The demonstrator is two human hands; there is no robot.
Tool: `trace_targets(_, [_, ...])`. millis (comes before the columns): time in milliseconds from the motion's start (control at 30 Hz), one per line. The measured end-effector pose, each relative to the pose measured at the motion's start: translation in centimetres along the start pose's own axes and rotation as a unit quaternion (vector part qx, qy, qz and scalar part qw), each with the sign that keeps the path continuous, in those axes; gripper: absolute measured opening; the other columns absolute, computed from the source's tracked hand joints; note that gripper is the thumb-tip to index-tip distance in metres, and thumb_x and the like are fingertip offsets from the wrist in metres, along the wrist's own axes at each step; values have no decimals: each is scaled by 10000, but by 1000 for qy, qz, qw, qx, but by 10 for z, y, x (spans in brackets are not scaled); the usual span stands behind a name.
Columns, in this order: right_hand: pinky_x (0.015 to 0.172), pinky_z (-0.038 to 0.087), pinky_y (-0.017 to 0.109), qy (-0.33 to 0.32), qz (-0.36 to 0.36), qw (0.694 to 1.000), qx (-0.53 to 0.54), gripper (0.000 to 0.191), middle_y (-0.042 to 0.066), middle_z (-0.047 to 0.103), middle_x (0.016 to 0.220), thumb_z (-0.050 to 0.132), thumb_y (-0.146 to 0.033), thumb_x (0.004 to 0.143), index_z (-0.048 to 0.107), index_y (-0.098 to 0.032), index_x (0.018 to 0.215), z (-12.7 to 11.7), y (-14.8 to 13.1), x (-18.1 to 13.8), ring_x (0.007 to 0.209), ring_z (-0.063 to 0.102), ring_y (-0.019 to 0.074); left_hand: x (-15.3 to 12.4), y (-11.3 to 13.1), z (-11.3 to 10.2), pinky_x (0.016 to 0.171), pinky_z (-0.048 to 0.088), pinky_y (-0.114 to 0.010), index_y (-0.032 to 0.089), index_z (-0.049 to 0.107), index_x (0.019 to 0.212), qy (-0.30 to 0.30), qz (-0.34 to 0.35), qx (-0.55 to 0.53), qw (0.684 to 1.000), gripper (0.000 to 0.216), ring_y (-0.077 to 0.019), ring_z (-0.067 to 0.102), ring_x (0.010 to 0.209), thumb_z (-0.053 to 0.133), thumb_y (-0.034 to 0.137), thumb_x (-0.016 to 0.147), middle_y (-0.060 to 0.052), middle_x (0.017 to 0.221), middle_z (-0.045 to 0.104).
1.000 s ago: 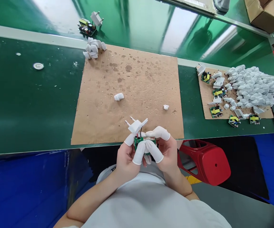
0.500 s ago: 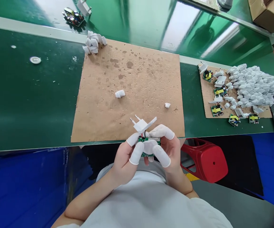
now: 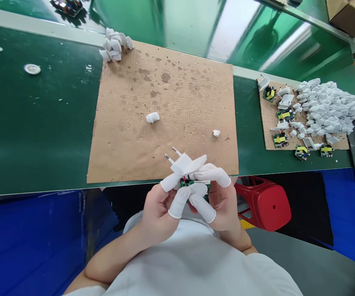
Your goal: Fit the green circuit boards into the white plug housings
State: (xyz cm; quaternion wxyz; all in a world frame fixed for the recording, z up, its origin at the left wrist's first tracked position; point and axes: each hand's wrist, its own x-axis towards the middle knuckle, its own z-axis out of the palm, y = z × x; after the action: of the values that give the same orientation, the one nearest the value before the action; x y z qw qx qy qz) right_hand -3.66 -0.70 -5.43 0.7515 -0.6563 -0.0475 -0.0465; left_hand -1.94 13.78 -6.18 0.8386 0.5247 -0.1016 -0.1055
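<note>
My left hand (image 3: 162, 209) and my right hand (image 3: 225, 201) are closed together around a small green circuit board (image 3: 183, 183) at the table's front edge. White finger cots cover my thumbs and several fingers. A white two-pin plug piece (image 3: 182, 163) stands above the board, joined to it by short red and black wires, its pins pointing away to the upper left. Between my two thumbs sits a small white lump (image 3: 198, 188), pressed against the board. My fingers hide most of the board.
A cardboard sheet (image 3: 165, 94) bears a white roll (image 3: 153, 117) and a crumpled white scrap (image 3: 216, 133). White pieces (image 3: 116, 44) lie at its upper left corner. At right are a large white heap (image 3: 328, 107) and several boards with plugs (image 3: 280, 139). A red stool (image 3: 271, 203) stands below.
The plug piece has tilted and its pins have turned slightly left. My thumbs have come closer together over the white lump. The whole view has shifted a little.
</note>
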Motion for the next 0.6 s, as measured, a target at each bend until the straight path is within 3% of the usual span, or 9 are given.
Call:
trace_targets(133, [853, 632, 371, -9, -17, 1000, 12, 303, 75, 665, 1180, 718, -151, 957, 663, -296, 1218, -1, 2, 0, 1048, 702, 222, -1, -2, 1, 682, 630, -145, 387, 745, 1326, 0, -15, -24, 1000, 403, -121, 770, 766, 657, 134, 1024, -3, 1035, 815])
trace_targets(300, [586, 575, 264, -40, 14, 998, 53, 336, 61, 654, 1181, 713, -200, 999, 655, -312, 1310, -9, 1, 0, 695, 654, 120, 6, 3, 3, 564, 635, -194, 301, 780, 1243, 7, -97, -74, 993, 244, -145, 747, 644, 686, 246, 1025, -31, 937, 811])
trace_targets(467, [614, 577, 283, -30, 16, 998, 50, 345, 64, 660, 1202, 675, -206, 1013, 686, -339, 1331, -13, 3, -3, 764, 673, 148, 8, 6, 2, 620, 672, -272, 206, 790, 1187, 2, -114, -71, 991, 205, -179, 751, 652, 709, 280, 1014, -67, 892, 803])
trace_targets(600, [647, 599, 302, -41, 51, 994, 88, 352, 50, 686, 1190, 717, -282, 1004, 689, -363, 1345, -15, -1, -5, 766, 690, 161, 8, 6, 4, 594, 661, -277, 200, 791, 1136, -3, -138, -92, 986, 174, -179, 739, 652, 707, 291, 1014, -66, 862, 789])
